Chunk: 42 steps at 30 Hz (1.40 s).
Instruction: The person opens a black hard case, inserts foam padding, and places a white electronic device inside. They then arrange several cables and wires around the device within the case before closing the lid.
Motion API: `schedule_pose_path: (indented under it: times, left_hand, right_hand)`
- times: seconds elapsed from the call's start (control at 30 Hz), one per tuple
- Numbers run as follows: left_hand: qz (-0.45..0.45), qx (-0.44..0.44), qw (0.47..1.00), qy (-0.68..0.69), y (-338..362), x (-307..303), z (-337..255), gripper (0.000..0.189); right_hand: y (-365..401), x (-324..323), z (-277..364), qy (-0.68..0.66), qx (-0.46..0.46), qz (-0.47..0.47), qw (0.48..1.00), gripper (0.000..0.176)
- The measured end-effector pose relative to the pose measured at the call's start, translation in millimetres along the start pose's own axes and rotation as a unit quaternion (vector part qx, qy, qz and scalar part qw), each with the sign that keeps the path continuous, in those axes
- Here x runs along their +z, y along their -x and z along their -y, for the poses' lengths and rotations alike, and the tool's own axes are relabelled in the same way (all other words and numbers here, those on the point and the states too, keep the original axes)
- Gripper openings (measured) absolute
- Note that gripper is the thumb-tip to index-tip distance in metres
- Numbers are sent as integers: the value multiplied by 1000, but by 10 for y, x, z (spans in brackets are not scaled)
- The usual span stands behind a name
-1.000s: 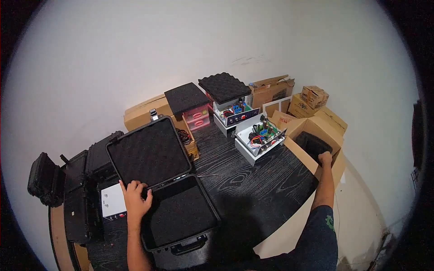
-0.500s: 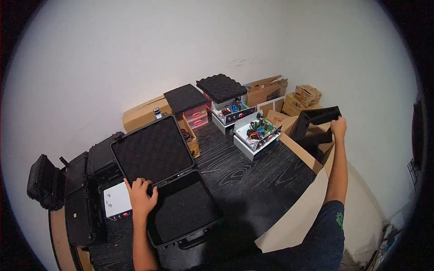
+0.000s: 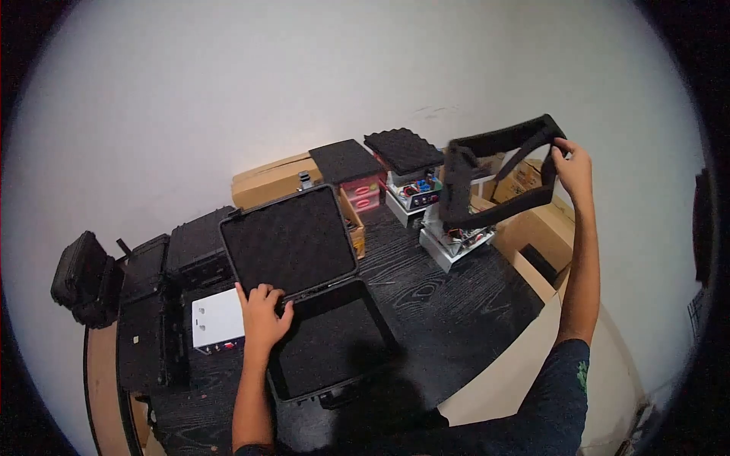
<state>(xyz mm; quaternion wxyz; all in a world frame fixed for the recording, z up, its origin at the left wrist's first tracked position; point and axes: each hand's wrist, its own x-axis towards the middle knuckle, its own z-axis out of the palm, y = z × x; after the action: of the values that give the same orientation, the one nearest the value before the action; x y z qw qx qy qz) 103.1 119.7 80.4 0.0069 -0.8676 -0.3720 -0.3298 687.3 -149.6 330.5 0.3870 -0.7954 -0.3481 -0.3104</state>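
With my right hand (image 3: pixel 574 171) I grip the right side of a black foam frame (image 3: pixel 494 218), which is raised in the air with a thin strip across its opening. My left hand (image 3: pixel 265 313) rests at the lower left corner of the raised lid of a black hard case (image 3: pixel 384 315), fingers apart. Dark convoluted foam (image 3: pixel 293 239) lines the lid, and black foam (image 3: pixel 327 338) covers the bottom of the case. Behind the frame, partly hidden, stands a white electronics box (image 3: pixel 445 254) with exposed wiring. A cardboard box (image 3: pixel 544 228) sits below the frame, with a dark piece inside.
A closed white box (image 3: pixel 217 319) lies left of the case, beside several black hard cases (image 3: pixel 152 327). At the back are a second electronics unit (image 3: pixel 414 199), foam sheets (image 3: pixel 346 161) on pink drawers (image 3: pixel 361 190), and a long cardboard box (image 3: pixel 274 180). The dark wood-grain table (image 3: pixel 471 304) curves rightward.
My right hand has lifted the foam frame up out of the cardboard box and turned it toward the left, in front of the electronics box. My left hand stays at the case; the view has shifted slightly.
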Motion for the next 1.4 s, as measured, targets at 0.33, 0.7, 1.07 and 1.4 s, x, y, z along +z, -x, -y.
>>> schedule_pose_path:
  times: [0.33,0.7,1.07,1.4]
  left_hand:
    - [-8,-136,881,454,17,-300,198,53]
    - [200,-93,932,289,56,-944,282,60]
    - [242,-110,939,219,32,-906,212,56]
    - [111,-84,963,232,30,-735,182,44]
  right_hand:
    - [1131,725,1744,-342,-70,311,884,31]
    - [2513,1372,2044,-333,-180,494,782,25]
    - [2404,1231,2137,-240,-229,600,728,28]
    - [2486,1282,2113,-219,-240,558,764,33]
